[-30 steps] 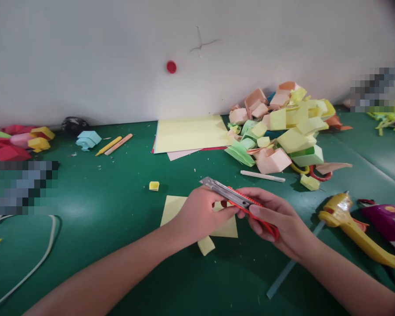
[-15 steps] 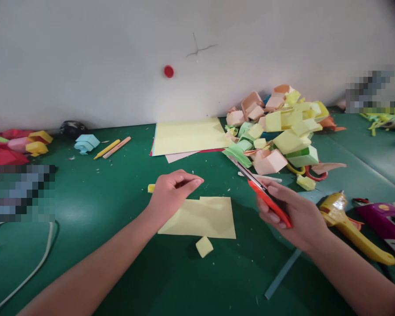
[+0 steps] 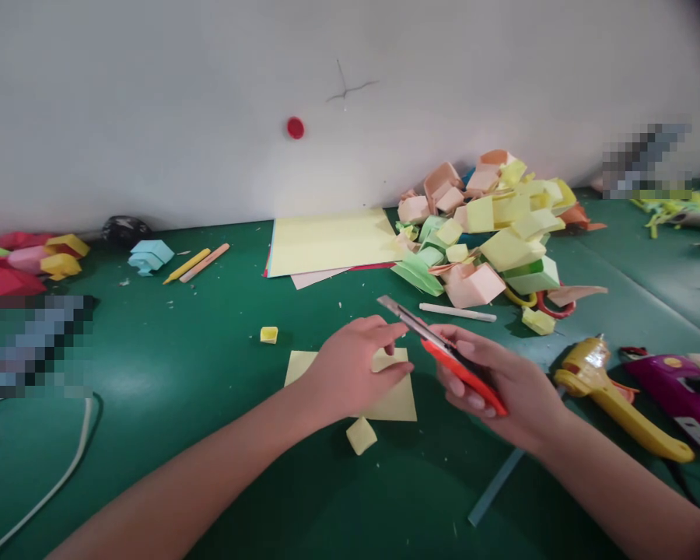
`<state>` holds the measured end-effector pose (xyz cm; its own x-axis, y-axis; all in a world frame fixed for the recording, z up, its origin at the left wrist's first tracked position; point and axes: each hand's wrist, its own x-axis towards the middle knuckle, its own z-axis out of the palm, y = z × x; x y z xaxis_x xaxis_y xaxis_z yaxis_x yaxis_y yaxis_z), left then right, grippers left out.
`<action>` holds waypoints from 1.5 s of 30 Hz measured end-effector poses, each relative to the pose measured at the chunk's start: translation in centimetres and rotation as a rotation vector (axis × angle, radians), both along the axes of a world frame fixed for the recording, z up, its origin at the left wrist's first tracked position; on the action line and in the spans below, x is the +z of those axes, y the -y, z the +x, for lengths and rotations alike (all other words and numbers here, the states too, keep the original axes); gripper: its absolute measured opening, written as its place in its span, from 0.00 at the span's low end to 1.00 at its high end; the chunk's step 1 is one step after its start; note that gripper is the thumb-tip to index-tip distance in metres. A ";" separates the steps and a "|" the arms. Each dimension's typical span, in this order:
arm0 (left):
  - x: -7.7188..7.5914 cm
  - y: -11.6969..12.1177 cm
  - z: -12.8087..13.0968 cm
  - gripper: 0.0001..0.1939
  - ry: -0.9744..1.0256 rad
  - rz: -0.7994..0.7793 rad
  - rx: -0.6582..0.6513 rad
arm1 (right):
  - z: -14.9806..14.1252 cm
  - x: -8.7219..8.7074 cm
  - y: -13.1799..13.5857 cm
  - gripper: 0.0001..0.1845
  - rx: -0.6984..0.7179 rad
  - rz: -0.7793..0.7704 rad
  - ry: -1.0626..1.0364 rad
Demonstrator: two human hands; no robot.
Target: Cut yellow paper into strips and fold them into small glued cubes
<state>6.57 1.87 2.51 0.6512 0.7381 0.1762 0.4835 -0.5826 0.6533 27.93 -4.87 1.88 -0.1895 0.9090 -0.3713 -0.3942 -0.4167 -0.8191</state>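
Right hand (image 3: 502,381) wrapped around red cutter (image 3: 463,372) — fingers closed on the handle, blade out, pointing up and left. Cutter is beside the left hand (image 3: 353,369), blade tip beyond its fingertips; can't tell if they touch. Left hand loosely open, thumb and index apart, nothing visible in it, over cream sheet (image 3: 400,406) on green table (image 3: 152,358). Can't tell if it touches the sheet. Paper cube (image 3: 362,436) just below the sheet's near edge, small yellow box (image 3: 269,335) left of the hand. White pen (image 3: 458,313) lies past the cutter, in front of paper heap (image 3: 516,210). Yellow glue gun (image 3: 624,400) right of right hand — purple tool (image 3: 665,381) next to it.
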 end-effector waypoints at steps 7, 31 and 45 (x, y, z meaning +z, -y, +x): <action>-0.3 -0.5 1.2 0.06 0.054 -0.078 0.023 | -0.6 -0.2 0.6 0.26 0.181 0.007 0.089; -1.1 -0.8 -0.5 0.16 0.064 -0.032 -0.426 | -0.1 -0.5 1.6 0.40 0.407 0.268 0.282; -0.4 0.0 -0.2 0.08 0.357 0.388 -0.422 | -0.1 0.0 1.8 0.41 0.476 0.291 0.247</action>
